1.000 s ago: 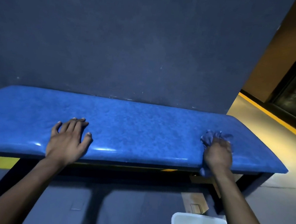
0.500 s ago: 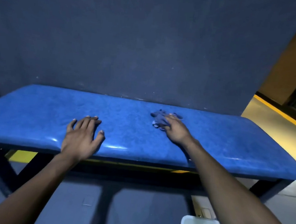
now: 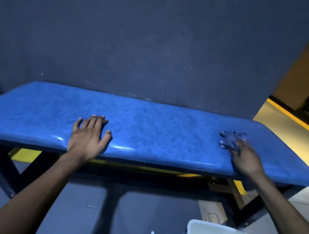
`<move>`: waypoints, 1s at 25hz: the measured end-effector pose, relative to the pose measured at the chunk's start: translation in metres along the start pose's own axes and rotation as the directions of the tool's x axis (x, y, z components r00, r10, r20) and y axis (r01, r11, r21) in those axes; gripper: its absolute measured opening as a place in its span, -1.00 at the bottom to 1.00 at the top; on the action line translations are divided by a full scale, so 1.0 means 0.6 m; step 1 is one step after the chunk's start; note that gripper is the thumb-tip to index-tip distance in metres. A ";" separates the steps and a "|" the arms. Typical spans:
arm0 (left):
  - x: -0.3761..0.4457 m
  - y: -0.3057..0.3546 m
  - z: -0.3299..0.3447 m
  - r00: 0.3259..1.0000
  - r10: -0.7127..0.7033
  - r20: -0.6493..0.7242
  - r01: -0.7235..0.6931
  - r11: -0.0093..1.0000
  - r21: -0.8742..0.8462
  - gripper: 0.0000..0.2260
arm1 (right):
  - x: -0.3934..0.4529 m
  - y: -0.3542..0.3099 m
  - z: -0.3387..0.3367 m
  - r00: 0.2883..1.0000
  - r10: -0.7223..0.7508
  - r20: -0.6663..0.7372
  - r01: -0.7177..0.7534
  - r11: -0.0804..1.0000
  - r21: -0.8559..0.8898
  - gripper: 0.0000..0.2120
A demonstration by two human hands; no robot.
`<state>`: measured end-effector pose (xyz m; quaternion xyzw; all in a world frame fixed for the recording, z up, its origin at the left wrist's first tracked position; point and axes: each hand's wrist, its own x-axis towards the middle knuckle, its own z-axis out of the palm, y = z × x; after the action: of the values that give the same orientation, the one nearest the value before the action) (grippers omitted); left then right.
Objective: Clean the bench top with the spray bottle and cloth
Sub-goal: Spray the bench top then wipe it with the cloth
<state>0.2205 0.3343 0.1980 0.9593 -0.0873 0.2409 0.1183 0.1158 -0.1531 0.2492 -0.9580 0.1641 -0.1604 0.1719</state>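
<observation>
We pressed our left hand [image 3: 89,137], fingers spread, flat on the table [image 3: 158,128]; our right hand [image 3: 246,158] pinned the crumpled cloth [image 3: 229,141] near its right end.

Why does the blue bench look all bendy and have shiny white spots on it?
In the head view, the wide-angle lens curves the bench top, so its ends droop; the white spots along the front edge are glare from a light overhead; the right hand and cloth look smeared by motion blur, while the left hand looks sharp.
</observation>
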 end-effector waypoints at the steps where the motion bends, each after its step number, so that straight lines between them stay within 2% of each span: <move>1: -0.001 0.001 0.000 1.000 -0.003 0.005 0.003 1.000 0.002 -0.49 | -0.019 -0.010 0.008 0.999 -0.044 -0.002 0.044 0.999 0.011 -0.55; 5: 0.000 0.004 -0.002 1.000 -0.014 0.013 0.014 1.000 -0.001 -0.48 | -0.075 -0.112 0.063 0.967 -0.255 -0.007 0.255 0.965 0.060 -0.54; 9: 0.000 0.003 -0.002 1.000 -0.008 0.016 0.008 1.000 -0.002 -0.48 | -0.101 -0.284 0.141 0.894 -0.447 0.024 0.433 0.877 0.208 -0.45; 12: 0.001 0.002 0.000 1.000 -0.006 0.016 0.006 1.000 0.008 -0.49 | -0.088 -0.392 0.187 0.830 -0.557 0.030 0.539 0.815 0.214 -0.41; 14: 0.001 0.002 0.002 1.000 0.002 0.019 -0.003 1.000 0.019 -0.49 | -0.075 -0.433 0.202 0.817 -0.575 0.045 0.551 0.801 0.233 -0.45; 18: 0.001 0.000 -0.001 1.000 0.020 0.017 -0.020 0.999 0.030 -0.51 | -0.079 -0.448 0.192 0.865 -0.502 0.005 0.454 0.787 0.417 -0.57; 22: -0.001 0.000 -0.006 0.999 0.022 0.033 -0.023 0.999 0.037 -0.46 | -0.153 -0.422 0.175 0.860 -0.503 -0.079 0.453 0.684 0.572 -0.60; 25: 0.001 -0.005 -0.001 0.997 0.023 0.067 -0.026 0.999 0.045 -0.46 | -0.232 -0.399 0.193 0.863 -0.503 -0.051 0.384 0.586 0.713 -0.65</move>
<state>0.2215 0.3376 0.1984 0.9682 -0.0973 0.2122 0.0901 0.0955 0.1425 0.2030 -0.8381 -0.1684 -0.1727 0.4893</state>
